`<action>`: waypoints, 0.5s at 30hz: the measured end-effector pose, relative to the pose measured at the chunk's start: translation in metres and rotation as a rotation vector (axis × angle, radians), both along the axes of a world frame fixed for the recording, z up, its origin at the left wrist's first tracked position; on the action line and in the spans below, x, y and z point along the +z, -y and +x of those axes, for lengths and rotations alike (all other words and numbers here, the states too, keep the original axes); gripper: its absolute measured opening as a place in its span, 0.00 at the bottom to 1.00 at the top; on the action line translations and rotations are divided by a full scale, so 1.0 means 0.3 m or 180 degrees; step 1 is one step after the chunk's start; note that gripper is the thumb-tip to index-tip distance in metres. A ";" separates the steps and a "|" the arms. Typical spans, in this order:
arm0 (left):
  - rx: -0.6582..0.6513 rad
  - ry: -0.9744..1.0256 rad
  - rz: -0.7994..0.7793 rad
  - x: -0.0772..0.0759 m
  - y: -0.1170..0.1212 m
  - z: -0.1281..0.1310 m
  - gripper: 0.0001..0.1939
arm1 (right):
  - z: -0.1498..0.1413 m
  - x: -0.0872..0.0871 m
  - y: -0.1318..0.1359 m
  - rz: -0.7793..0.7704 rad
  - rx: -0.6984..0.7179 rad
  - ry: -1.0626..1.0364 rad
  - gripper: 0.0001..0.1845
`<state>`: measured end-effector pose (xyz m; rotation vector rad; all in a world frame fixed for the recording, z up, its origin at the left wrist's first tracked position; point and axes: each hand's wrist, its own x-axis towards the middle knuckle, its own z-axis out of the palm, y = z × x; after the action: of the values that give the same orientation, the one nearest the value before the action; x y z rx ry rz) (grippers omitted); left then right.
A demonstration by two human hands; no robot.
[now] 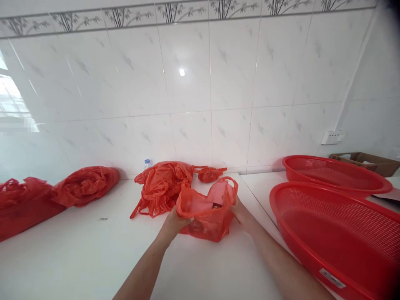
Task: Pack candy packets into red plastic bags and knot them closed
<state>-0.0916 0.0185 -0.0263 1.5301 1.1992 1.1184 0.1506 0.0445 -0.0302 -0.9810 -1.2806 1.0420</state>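
Note:
A thin red plastic bag sits upright on the white table in front of me, its mouth open toward me. Inside lies something pale pink with a small dark label; its kind I cannot make out. My left hand is closed on the bag's left side, thumb along the rim. At the right side, by the handle loop, my right hand grips the bag, its fingers largely hidden. Just behind stands a heap of crumpled red plastic bags, with a small knotted red bag beside it.
Two large red plastic baskets with perforated sides stand at the right. Behind them is a cardboard box. A rolled red bag bundle and more red bags lie at left. A blue-capped bottle shows near the tiled wall.

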 end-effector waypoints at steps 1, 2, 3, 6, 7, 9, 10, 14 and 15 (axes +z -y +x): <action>-0.0016 0.0095 -0.0076 0.003 -0.014 0.010 0.26 | -0.007 0.000 0.003 -0.0137 0.0311 -0.0032 0.26; -0.0026 0.0217 -0.0141 0.008 -0.026 0.018 0.21 | -0.005 -0.006 0.002 -0.0312 0.0618 -0.0091 0.23; 0.0009 0.0393 -0.0162 0.014 -0.038 0.024 0.17 | 0.004 -0.016 -0.002 -0.0482 0.0848 -0.0224 0.21; 0.0259 0.1237 0.0111 0.030 -0.067 0.044 0.11 | 0.063 -0.058 -0.032 -0.0671 0.0945 -0.1077 0.17; 0.0290 0.1545 0.0192 0.032 -0.076 0.053 0.11 | 0.085 -0.072 -0.044 -0.0639 0.0863 -0.1396 0.16; 0.0232 0.2072 0.0109 0.024 -0.098 0.078 0.10 | 0.117 -0.097 -0.067 -0.0580 0.0725 -0.1810 0.16; 0.0173 0.2276 -0.0042 0.015 -0.109 0.094 0.11 | 0.127 -0.108 -0.075 -0.0600 0.0722 -0.1913 0.16; 0.0096 0.2717 -0.0666 -0.050 -0.153 0.168 0.10 | 0.131 -0.145 -0.088 -0.0801 0.0887 -0.2324 0.20; 0.0091 0.2757 -0.0751 -0.069 -0.161 0.184 0.09 | 0.127 -0.153 -0.089 -0.0858 0.0920 -0.2422 0.19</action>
<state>-0.0365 0.0668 -0.0471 0.7008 0.7063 1.3886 0.1888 0.0711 -0.0762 -0.4971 -0.6614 1.6430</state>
